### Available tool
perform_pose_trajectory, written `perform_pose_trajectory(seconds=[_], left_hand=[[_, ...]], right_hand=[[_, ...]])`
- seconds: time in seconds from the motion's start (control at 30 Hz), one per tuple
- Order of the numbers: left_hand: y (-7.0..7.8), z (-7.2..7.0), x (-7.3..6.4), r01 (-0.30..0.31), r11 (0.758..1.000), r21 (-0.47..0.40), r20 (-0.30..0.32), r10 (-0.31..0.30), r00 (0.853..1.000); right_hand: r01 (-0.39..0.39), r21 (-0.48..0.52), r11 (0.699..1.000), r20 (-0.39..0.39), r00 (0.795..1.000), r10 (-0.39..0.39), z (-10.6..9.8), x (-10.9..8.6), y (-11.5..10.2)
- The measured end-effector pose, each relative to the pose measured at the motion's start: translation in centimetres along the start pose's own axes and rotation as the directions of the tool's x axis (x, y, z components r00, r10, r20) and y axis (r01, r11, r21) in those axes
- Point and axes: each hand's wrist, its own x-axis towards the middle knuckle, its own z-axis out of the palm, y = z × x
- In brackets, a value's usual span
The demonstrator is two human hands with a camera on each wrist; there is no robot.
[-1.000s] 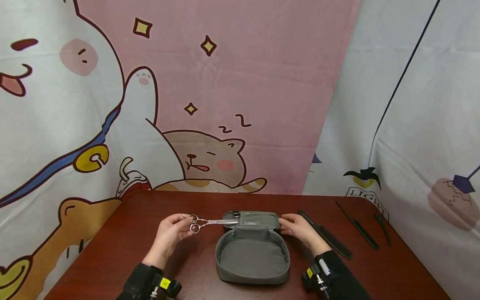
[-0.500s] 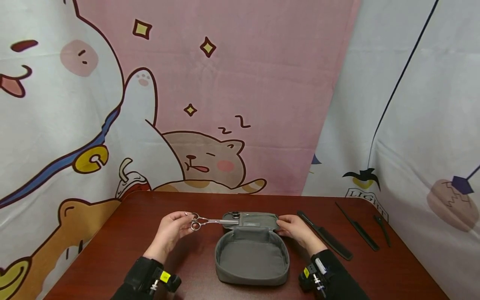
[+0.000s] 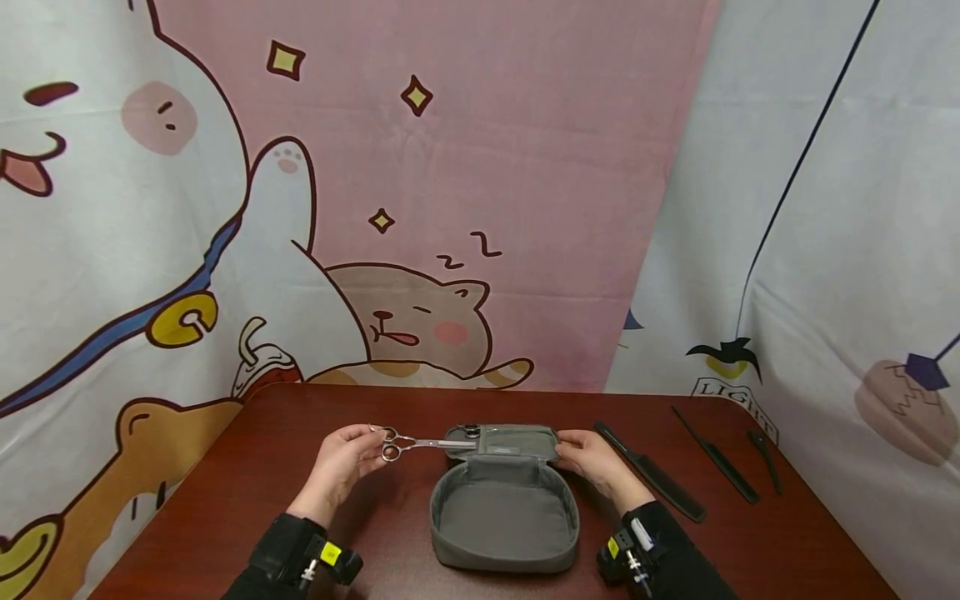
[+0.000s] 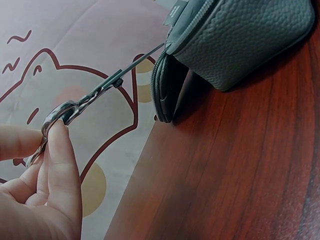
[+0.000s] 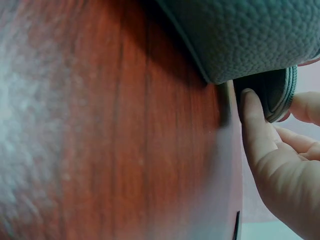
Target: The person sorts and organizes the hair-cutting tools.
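At the far lid [image 3: 538, 442] of a case [image 3: 506, 552], scissors [image 3: 424, 443] are being pinched by the left hand [image 3: 341, 468], the lid by the right hand [image 3: 597, 468]; placement is seemingly being adjusted, straight guiding being required.

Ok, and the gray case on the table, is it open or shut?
Open: the gray case has its lid folded back at the hinge, and the head view looks down into the case.

Backdrop [image 3: 570, 208]: printed cloth, pink and white, facing me
Sleeping animal [image 3: 427, 296]: drawn low, yellow stars [image 3: 417, 96] above
Counter [image 3: 397, 517]: glossy reddish wood grain, below me
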Motion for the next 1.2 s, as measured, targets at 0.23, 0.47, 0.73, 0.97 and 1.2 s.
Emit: perform_pose_trajectory(seconds=[0.23,0.47,0.73,0.97,1.2], left_hand=[[-0.07,-0.04,0.12,0.007,1.000,-0.003,0.000,-0.007,1.000],[0.11,-0.25,0.33,0.010,1.000,0.025,0.001,-0.010,1.000],[0.24,-0.31,0.41,0.019,1.000,-0.008,0.030,-0.019,0.999],[0.20,-0.11,0.48,0.027,0.999,-0.024,0.055,-0.026,0.998],[-0.15,0.18,0.74,0.053,0.998,-0.036,0.060,-0.051,0.997]], right_hand=[[0.060,0.031,0.998,-0.052,0.997,-0.059,0.02,0.20,0.29],[0.132,0.109,0.985,-0.104,0.987,-0.121,0.13,0.37,0.48],[0.155,0.131,0.979,-0.116,0.983,-0.140,0.00,0.48,0.46],[0.175,0.130,0.976,-0.108,0.981,-0.161,0.02,0.39,0.40],[0.185,0.136,0.973,-0.124,0.978,-0.168,0.17,0.36,0.36]])
